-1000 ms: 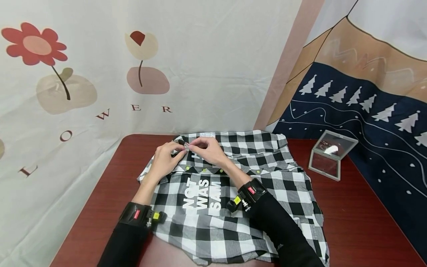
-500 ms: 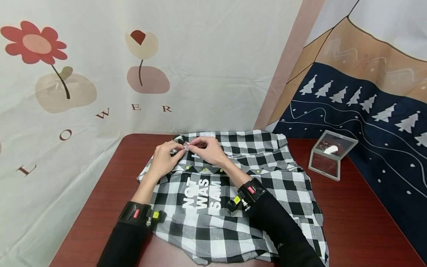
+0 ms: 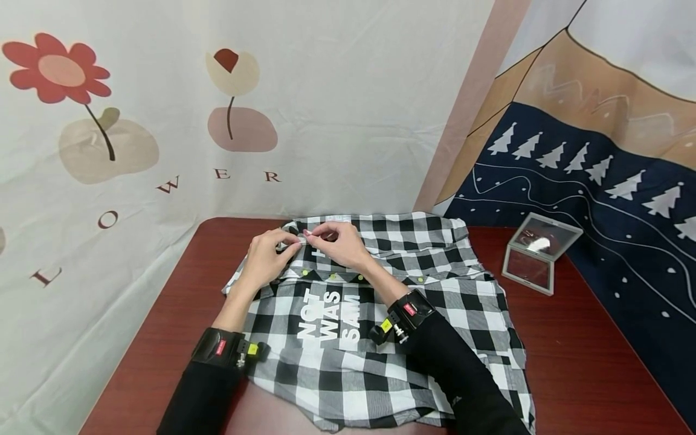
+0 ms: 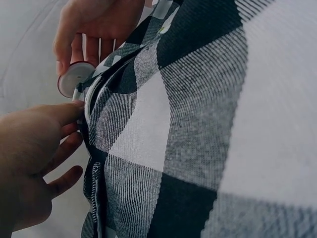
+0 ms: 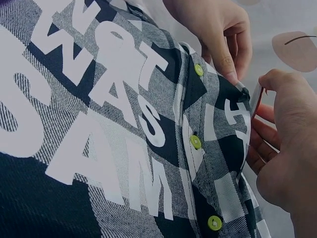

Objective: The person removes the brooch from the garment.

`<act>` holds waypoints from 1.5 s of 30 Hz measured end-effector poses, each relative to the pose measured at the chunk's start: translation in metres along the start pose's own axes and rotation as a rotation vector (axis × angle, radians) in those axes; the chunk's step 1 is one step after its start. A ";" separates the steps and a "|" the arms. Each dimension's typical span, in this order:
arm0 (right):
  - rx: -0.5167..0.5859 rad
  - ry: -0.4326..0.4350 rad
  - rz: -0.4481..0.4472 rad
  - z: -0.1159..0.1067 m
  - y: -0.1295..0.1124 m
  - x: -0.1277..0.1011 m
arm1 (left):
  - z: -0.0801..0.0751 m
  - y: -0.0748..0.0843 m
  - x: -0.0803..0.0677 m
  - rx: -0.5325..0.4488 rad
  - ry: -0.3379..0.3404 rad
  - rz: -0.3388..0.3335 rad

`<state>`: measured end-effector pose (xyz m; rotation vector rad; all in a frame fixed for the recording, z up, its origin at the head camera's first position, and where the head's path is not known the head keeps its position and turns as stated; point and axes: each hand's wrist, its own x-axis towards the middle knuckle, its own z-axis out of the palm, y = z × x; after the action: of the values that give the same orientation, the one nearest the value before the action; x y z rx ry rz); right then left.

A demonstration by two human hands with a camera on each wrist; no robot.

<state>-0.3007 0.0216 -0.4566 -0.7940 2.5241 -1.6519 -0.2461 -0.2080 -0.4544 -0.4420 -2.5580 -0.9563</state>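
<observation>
With the checked shirt (image 3: 380, 314) flat mid-worktop (image 3: 587, 362), the left hand (image 3: 266, 260) pinches its twelve-o'clock edge and the right hand (image 3: 342, 244) pinches a round disc (image 4: 73, 83) there; best keep the cloth taut and aligned.

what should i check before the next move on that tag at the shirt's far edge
1. Left hand on the shirt edge: ok, its fingertips pinch the fabric at the far edge.
2. Right hand on the round tag: ok, fingers pinch the white disc with its red rim.
3. Tag joined to the shirt: cannot tell, the link is hidden behind the fabric fold.
4. Shirt lying flat on the table: ok, spread out with the lettering up; only the far edge is lifted.
5. Mirror out of the way: ok, it stands apart to the right of the shirt.
6. Green buttons free of the fingers: ok.
</observation>
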 end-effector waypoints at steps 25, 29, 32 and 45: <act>-0.034 0.078 -0.008 -0.011 0.001 -0.008 | -0.011 -0.001 0.001 0.057 -0.023 -0.031; -0.011 0.081 0.001 -0.016 -0.002 -0.014 | -0.014 -0.001 -0.001 0.080 -0.058 -0.054; 0.000 0.077 0.007 -0.020 -0.003 -0.018 | -0.016 -0.002 -0.002 0.105 -0.089 -0.074; -0.021 0.075 0.016 -0.039 -0.002 -0.032 | -0.019 0.001 0.002 0.195 -0.210 -0.032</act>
<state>-0.2835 0.0675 -0.4461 -0.7252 2.5941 -1.6842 -0.2432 -0.2198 -0.4392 -0.4675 -2.8212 -0.6931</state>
